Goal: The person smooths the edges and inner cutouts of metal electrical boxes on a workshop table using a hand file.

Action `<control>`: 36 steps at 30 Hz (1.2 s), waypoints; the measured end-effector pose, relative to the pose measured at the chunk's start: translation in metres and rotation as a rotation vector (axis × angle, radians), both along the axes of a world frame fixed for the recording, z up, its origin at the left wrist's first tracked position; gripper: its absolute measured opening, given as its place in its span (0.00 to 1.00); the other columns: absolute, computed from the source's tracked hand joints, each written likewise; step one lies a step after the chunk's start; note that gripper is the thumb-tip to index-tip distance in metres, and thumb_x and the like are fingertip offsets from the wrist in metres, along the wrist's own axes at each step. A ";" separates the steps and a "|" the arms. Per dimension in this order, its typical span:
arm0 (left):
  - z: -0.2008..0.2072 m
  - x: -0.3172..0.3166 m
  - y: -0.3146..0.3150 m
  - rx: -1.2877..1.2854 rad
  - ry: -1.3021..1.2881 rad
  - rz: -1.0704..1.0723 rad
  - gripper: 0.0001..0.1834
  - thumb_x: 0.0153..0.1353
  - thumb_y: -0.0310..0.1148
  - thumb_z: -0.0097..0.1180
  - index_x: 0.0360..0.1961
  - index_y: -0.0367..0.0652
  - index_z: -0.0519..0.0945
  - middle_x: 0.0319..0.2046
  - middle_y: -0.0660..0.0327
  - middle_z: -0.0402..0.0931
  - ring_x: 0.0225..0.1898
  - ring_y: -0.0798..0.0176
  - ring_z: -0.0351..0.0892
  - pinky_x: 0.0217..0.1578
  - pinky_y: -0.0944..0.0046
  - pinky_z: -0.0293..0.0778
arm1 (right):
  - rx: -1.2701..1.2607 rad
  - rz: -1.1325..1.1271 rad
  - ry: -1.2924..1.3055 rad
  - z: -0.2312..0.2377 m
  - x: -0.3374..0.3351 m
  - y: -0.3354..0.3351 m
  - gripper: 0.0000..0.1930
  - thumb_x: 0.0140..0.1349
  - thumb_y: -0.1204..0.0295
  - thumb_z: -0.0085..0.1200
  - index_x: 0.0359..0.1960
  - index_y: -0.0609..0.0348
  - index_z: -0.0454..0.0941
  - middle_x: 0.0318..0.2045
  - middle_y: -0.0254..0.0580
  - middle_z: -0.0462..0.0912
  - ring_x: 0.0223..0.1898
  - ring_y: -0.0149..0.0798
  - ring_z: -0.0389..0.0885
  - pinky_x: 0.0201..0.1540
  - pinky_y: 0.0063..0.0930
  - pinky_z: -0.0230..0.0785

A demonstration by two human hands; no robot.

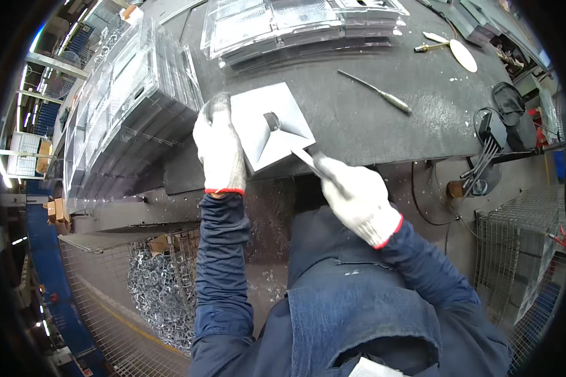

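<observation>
In my left hand (220, 141), a white-gloved one with a red cuff, I hold a square white plate (264, 113) by its left edge. The plate tilts at the near edge of the dark worktable and has a small recess or hole near its middle, with creases running out to its corners. My right hand (355, 191), gloved alike, is closed round a flat, pale, blade-like tool (304, 157). The tool's tip meets the plate's lower right part; whether it touches or only overlaps it, I cannot tell. My fingers hide the tool's rear end.
Stacked clear plastic panels stand at the left (126, 94) and far side (283, 31) of the worktable (358, 135). A slim handled tool (383, 95) and a white oval piece (463, 55) lie there. Below left, a wire cage (100, 283) contains metal rings (160, 289); another wire cage (500, 251) stands right.
</observation>
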State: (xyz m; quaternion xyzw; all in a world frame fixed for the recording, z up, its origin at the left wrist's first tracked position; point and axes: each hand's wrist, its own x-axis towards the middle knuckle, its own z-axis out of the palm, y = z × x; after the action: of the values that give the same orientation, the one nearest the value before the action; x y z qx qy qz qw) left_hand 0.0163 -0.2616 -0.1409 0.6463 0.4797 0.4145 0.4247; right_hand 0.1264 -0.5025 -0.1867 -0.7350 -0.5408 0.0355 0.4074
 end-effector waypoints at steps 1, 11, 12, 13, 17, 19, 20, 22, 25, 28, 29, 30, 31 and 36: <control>-0.007 -0.004 0.008 -0.053 -0.060 -0.066 0.29 0.78 0.51 0.62 0.63 0.34 0.86 0.57 0.47 0.87 0.57 0.53 0.85 0.62 0.55 0.76 | 0.159 -0.009 0.057 -0.011 0.002 -0.004 0.18 0.68 0.77 0.64 0.60 0.61 0.87 0.44 0.53 0.93 0.38 0.51 0.95 0.44 0.38 0.87; 0.027 0.045 0.065 0.128 0.391 -1.189 0.28 0.84 0.48 0.50 0.67 0.37 0.85 0.67 0.53 0.85 0.69 0.56 0.81 0.75 0.57 0.69 | 0.073 0.222 -0.217 0.025 0.068 -0.004 0.23 0.67 0.71 0.66 0.64 0.53 0.84 0.32 0.43 0.89 0.30 0.51 0.88 0.35 0.45 0.80; 0.034 0.052 0.070 0.152 0.466 -1.216 0.28 0.84 0.48 0.49 0.69 0.37 0.84 0.69 0.52 0.84 0.72 0.54 0.79 0.77 0.56 0.67 | 0.049 0.280 -0.329 0.024 0.075 -0.002 0.24 0.67 0.68 0.66 0.65 0.51 0.83 0.28 0.41 0.86 0.27 0.51 0.85 0.32 0.46 0.77; 0.024 0.056 0.085 0.236 0.478 -1.244 0.28 0.85 0.48 0.49 0.71 0.38 0.83 0.69 0.52 0.84 0.72 0.54 0.79 0.77 0.57 0.67 | 0.046 0.296 -0.347 0.021 0.080 0.000 0.23 0.68 0.68 0.65 0.65 0.49 0.82 0.26 0.40 0.83 0.27 0.49 0.84 0.32 0.45 0.76; 0.007 0.085 0.100 0.381 0.588 -1.294 0.29 0.85 0.50 0.50 0.71 0.39 0.83 0.67 0.52 0.85 0.70 0.57 0.81 0.74 0.57 0.71 | -0.023 0.289 -0.341 0.014 0.100 0.018 0.22 0.69 0.68 0.65 0.65 0.48 0.82 0.26 0.39 0.82 0.27 0.48 0.84 0.32 0.44 0.77; 0.000 0.096 0.098 0.453 0.559 -1.229 0.27 0.81 0.54 0.52 0.66 0.47 0.87 0.61 0.52 0.88 0.61 0.48 0.86 0.66 0.56 0.78 | 0.007 0.307 -0.383 0.014 0.104 0.031 0.22 0.70 0.66 0.64 0.65 0.50 0.82 0.28 0.39 0.83 0.28 0.46 0.85 0.33 0.43 0.78; -0.001 0.098 0.098 0.447 0.560 -1.227 0.27 0.81 0.54 0.52 0.66 0.47 0.87 0.61 0.52 0.88 0.61 0.48 0.86 0.66 0.56 0.78 | 0.020 0.318 -0.403 0.015 0.105 0.036 0.21 0.71 0.65 0.64 0.65 0.51 0.81 0.29 0.38 0.84 0.29 0.44 0.85 0.33 0.42 0.78; 0.000 0.102 0.102 0.513 0.493 -1.270 0.27 0.80 0.55 0.54 0.65 0.47 0.88 0.59 0.54 0.89 0.60 0.48 0.87 0.64 0.55 0.80 | -0.106 0.345 -0.451 0.020 0.103 0.054 0.22 0.71 0.66 0.62 0.65 0.52 0.81 0.31 0.37 0.85 0.30 0.42 0.86 0.35 0.42 0.78; 0.023 0.118 0.078 0.441 0.568 -1.313 0.26 0.82 0.51 0.56 0.67 0.44 0.88 0.57 0.54 0.91 0.59 0.60 0.87 0.65 0.59 0.78 | 0.036 0.341 -0.725 0.017 0.110 0.072 0.25 0.70 0.68 0.58 0.69 0.51 0.80 0.28 0.34 0.83 0.29 0.41 0.84 0.35 0.40 0.76; 0.017 0.105 0.089 0.496 0.618 -1.259 0.26 0.81 0.52 0.57 0.66 0.45 0.89 0.55 0.54 0.92 0.56 0.59 0.88 0.64 0.58 0.79 | -0.081 0.403 -0.763 0.026 0.118 0.062 0.27 0.70 0.68 0.57 0.72 0.49 0.79 0.26 0.33 0.82 0.28 0.39 0.83 0.34 0.39 0.74; 0.014 0.107 0.086 0.491 0.605 -1.263 0.25 0.81 0.52 0.57 0.66 0.47 0.89 0.56 0.54 0.91 0.56 0.57 0.88 0.64 0.57 0.79 | -0.135 0.381 -0.752 0.028 0.118 0.051 0.28 0.72 0.67 0.56 0.74 0.47 0.79 0.24 0.33 0.81 0.25 0.38 0.81 0.33 0.38 0.72; 0.012 0.109 0.085 0.485 0.592 -1.265 0.25 0.80 0.52 0.57 0.66 0.49 0.89 0.57 0.54 0.91 0.55 0.56 0.88 0.64 0.56 0.80 | -0.222 0.373 -0.732 0.030 0.121 0.047 0.26 0.73 0.67 0.55 0.73 0.46 0.81 0.23 0.32 0.80 0.24 0.38 0.80 0.32 0.38 0.71; 0.011 0.106 0.085 0.618 0.613 -1.217 0.25 0.80 0.53 0.56 0.66 0.52 0.89 0.60 0.54 0.89 0.57 0.51 0.87 0.65 0.54 0.80 | -0.183 0.358 -0.745 0.031 0.121 0.050 0.26 0.72 0.67 0.56 0.72 0.46 0.81 0.23 0.32 0.80 0.24 0.38 0.81 0.31 0.38 0.71; 0.007 0.125 0.088 0.591 0.695 -1.206 0.28 0.79 0.59 0.56 0.68 0.55 0.88 0.62 0.53 0.86 0.62 0.48 0.84 0.66 0.53 0.79 | 0.012 0.399 -0.804 0.023 0.132 0.086 0.26 0.70 0.67 0.59 0.70 0.46 0.83 0.24 0.32 0.82 0.25 0.39 0.82 0.31 0.39 0.73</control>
State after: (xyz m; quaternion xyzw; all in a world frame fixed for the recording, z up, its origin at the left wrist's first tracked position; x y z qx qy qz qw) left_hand 0.1415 -0.1738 -0.1338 0.9773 0.0180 -0.0062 0.2111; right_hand 0.2579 -0.4163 -0.1635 -0.5693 -0.7876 -0.1783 0.1543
